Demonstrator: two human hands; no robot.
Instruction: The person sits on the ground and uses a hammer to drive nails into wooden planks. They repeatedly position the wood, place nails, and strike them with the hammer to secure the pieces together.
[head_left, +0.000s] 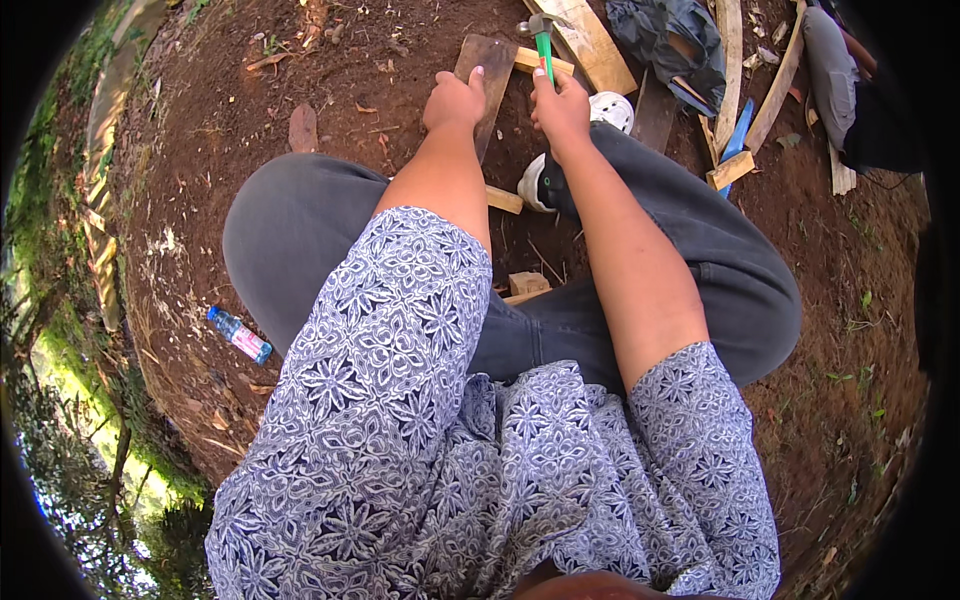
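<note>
Bare brown soil [220,90] left of dark wooden plank [487,75] open; right side crowded: pale timber offcuts [745,90], dark crumpled bag [675,40], possibly cloth.
</note>
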